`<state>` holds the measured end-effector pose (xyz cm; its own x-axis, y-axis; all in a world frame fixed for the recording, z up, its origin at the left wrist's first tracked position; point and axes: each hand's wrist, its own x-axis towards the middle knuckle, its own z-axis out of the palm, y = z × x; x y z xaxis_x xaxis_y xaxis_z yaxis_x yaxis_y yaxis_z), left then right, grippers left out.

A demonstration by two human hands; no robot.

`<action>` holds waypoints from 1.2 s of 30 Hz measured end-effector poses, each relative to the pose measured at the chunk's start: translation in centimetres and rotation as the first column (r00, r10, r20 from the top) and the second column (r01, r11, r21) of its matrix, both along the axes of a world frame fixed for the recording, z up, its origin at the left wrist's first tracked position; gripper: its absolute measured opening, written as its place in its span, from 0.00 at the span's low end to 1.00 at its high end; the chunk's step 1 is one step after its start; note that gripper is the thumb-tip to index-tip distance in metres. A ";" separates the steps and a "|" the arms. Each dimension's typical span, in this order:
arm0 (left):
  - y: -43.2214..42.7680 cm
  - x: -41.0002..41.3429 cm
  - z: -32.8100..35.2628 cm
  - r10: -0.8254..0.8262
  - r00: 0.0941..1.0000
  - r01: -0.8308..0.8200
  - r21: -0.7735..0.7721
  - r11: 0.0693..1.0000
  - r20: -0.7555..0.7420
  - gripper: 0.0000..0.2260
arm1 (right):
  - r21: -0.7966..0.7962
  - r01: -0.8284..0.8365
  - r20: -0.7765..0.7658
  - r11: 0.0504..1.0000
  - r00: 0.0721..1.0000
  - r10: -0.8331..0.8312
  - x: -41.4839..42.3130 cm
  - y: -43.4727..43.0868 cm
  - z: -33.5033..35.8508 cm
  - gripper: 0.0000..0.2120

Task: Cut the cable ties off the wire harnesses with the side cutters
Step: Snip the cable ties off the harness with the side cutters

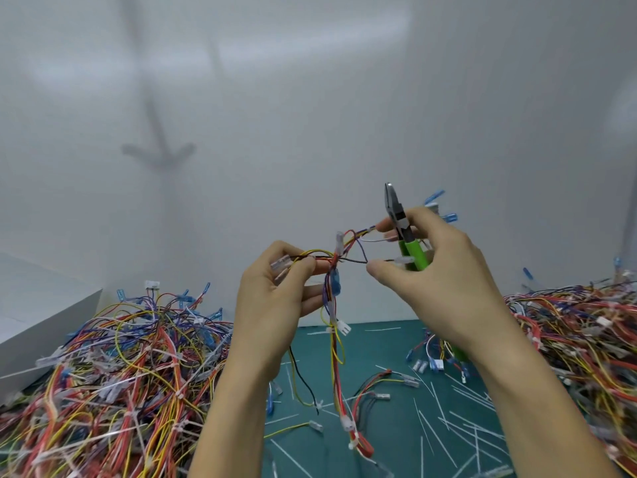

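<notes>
Two hands are raised above a green mat (379, 343), with one wire harness (336, 267) stretched between them. Its left end is pinched between the curled fingers and thumb of the left hand (275, 298), and a loose length is seen hanging towards the mat. The side cutters (396, 212), green-handled, are gripped in the right hand (434, 270), jaws closed and pointed upward, while harness wires are pinched by its fingertips (375, 270). Cut cable ties (448, 439) are scattered on the mat between a left heap (120, 374) and a right heap (586, 332) of harnesses.

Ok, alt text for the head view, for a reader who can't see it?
Two hands hold one wire harness above a green mat: the left hand grips its wires, the right hand holds green-handled side cutters, tip up. Harness piles flank them.
</notes>
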<state>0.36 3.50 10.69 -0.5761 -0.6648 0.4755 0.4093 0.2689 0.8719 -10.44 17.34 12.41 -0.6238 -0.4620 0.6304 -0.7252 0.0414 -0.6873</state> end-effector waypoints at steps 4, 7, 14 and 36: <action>-0.6 0.3 0.1 0.062 0.994 -0.053 0.112 0.992 -0.085 0.08 | 0.001 -0.009 -0.040 1.000 0.999 0.009 0.0 0.1 0.0 0.18; -1.0 0.5 0.2 0.104 0.984 -0.074 0.205 0.976 -0.143 0.07 | -0.108 0.006 -0.033 0.994 0.999 -0.010 0.3 -0.3 -0.1 0.16; -1.4 0.9 0.3 0.128 0.962 -0.026 0.388 0.921 -0.241 0.04 | -0.199 -0.005 0.074 0.980 0.997 0.020 0.5 -0.8 -0.2 0.06; -1.6 0.8 0.1 -0.094 0.992 0.116 0.366 0.923 -0.079 0.05 | -0.138 -0.180 0.254 0.974 0.944 0.211 1.9 -2.9 -1.4 0.06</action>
<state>1.19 1.90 10.79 -0.6307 -0.7370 0.2430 0.4712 -0.1149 0.8745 -8.57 14.42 11.04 -0.6798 -0.5281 0.5090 -0.5020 -0.1710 -0.8478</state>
